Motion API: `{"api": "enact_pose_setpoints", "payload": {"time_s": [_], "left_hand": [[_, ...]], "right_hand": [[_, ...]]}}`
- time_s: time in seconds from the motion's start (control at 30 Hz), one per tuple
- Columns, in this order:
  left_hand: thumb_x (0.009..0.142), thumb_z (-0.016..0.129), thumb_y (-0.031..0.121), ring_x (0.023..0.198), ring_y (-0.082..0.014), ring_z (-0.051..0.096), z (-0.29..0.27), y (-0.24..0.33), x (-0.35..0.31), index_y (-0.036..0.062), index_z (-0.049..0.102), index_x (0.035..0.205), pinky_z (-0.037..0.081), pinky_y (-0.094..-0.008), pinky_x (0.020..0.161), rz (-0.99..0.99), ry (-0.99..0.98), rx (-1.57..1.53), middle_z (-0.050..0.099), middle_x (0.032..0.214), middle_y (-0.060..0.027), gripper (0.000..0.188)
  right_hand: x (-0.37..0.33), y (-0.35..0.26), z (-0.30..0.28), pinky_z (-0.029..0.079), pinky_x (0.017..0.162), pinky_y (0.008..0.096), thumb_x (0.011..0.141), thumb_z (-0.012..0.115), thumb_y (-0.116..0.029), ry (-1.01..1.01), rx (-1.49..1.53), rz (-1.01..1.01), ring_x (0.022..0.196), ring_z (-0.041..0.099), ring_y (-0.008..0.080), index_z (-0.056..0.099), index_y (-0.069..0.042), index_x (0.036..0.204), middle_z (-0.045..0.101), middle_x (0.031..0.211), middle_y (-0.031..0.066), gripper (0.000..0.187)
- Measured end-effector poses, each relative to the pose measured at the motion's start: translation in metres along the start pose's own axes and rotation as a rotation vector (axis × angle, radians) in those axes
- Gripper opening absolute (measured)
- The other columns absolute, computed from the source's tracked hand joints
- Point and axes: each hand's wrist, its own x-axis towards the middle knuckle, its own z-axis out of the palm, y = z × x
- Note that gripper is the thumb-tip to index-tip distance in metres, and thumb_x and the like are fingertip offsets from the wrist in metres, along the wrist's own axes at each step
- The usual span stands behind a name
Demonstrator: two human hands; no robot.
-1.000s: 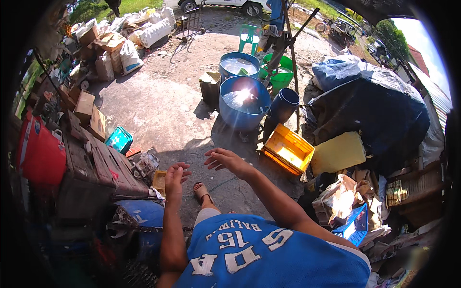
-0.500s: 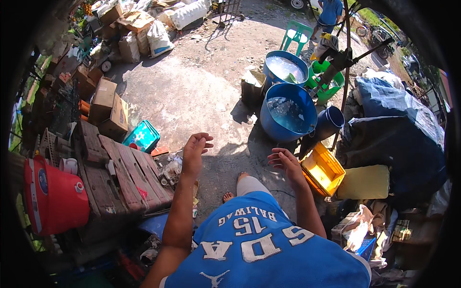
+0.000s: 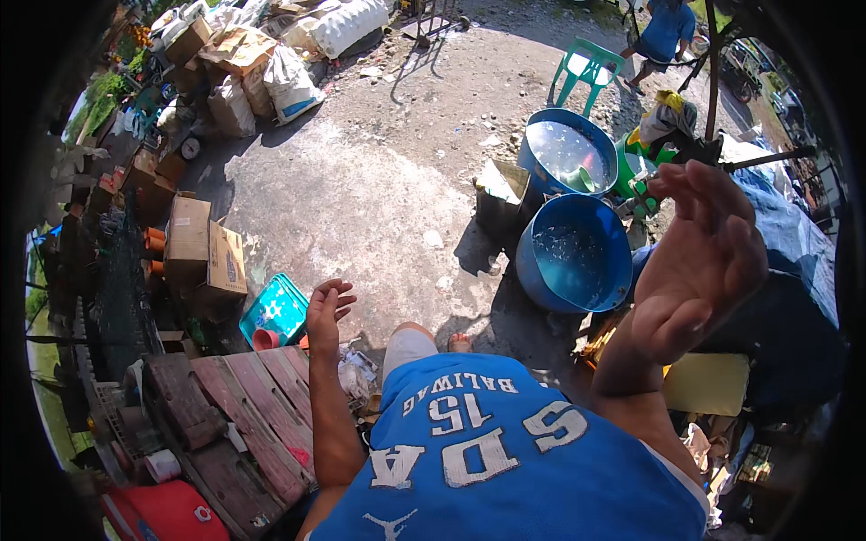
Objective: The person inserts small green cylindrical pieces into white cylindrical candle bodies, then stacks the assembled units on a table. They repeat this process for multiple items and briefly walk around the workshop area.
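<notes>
My left hand [image 3: 327, 311] hangs in the air, fingers loosely bent and slightly apart, with nothing in it. It is nearest the turquoise plastic bin [image 3: 275, 308], which has a small reddish pot [image 3: 265, 339] at its near edge. My right hand [image 3: 699, 257] is raised high at the right, palm showing and fingers spread and partly bent, also holding nothing. In this view it overlaps the area beside a blue drum of water [image 3: 534, 270] and covers part of the things behind it. A second blue tub [image 3: 550, 149] with cloudy water and a green scoop [image 3: 585, 180] stands beyond.
Wooden slatted pallets [image 3: 262, 397] and a red cooler [image 3: 167, 516] lie at my left, cardboard boxes [image 3: 188, 236] beyond. A green chair [image 3: 588, 68] stands behind the tubs; a person in blue [image 3: 667, 32] is farther back. Blue tarp [image 3: 789, 234] covers a heap at right.
My right hand has risen toward the camera and moved right. The left hand has shifted slightly left and lower in view. The far person has moved, and my legs have changed stance.
</notes>
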Motion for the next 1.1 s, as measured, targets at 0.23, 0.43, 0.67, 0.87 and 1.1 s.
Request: {"api": "enact_pose_setpoints", "payload": {"time_s": [0.23,0.43,0.67,0.87,1.1], "left_hand": [[0.109,0.053,0.024,0.107,-0.0172,0.069,0.039,0.077,0.164,0.0070,0.061,0.129,0.050,-0.0335,0.095,0.121,-0.008,-0.006,0.071,0.126,-0.0087,0.027],[0.108,0.050,0.022,0.111,-0.0296,0.066,0.066,0.277,0.318,-0.0007,0.055,0.136,0.051,-0.0463,0.100,1.240,-0.268,-0.092,0.065,0.124,-0.0204,0.036],[0.109,0.047,0.025,0.117,-0.0314,0.062,0.153,0.427,0.517,0.0007,0.054,0.139,0.047,-0.0506,0.103,1.514,-0.546,-0.219,0.062,0.130,-0.0194,0.039],[0.109,0.045,0.028,0.122,-0.0330,0.059,0.266,0.468,0.698,0.0020,0.052,0.142,0.043,-0.0544,0.106,1.537,-0.667,-0.295,0.060,0.134,-0.0186,0.042],[0.109,0.042,0.031,0.127,-0.0349,0.055,0.381,0.525,0.876,0.0034,0.051,0.145,0.038,-0.0587,0.109,1.518,-0.733,-0.341,0.057,0.140,-0.0176,0.046]], "right_hand": [[0.136,0.135,0.089,0.051,0.100,0.0421,0.102,0.064,-0.024,-0.149,-0.158,-0.527,0.116,0.066,0.0292,0.062,-0.001,0.131,0.066,0.127,0.0192,0.037],[0.174,0.289,0.157,0.051,0.101,0.0420,0.100,0.066,-0.019,-0.196,-0.260,-0.414,0.114,0.066,0.0298,0.062,-0.002,0.131,0.066,0.127,0.0182,0.036],[-0.011,0.531,0.187,0.052,0.093,0.0387,0.099,0.065,-0.014,-0.327,-0.450,0.949,0.108,0.067,0.0252,0.062,-0.005,0.133,0.068,0.125,0.0134,0.035],[-0.311,0.582,0.208,0.056,0.085,0.0389,0.097,0.070,-0.020,-0.522,-0.529,1.821,0.098,0.071,0.0275,0.067,-0.004,0.123,0.071,0.110,0.0142,0.031],[-0.304,0.789,0.202,0.058,0.077,0.0342,0.099,0.068,-0.020,-0.115,-0.316,2.139,0.096,0.070,0.0203,0.068,-0.002,0.120,0.073,0.108,0.0096,0.028]]}}
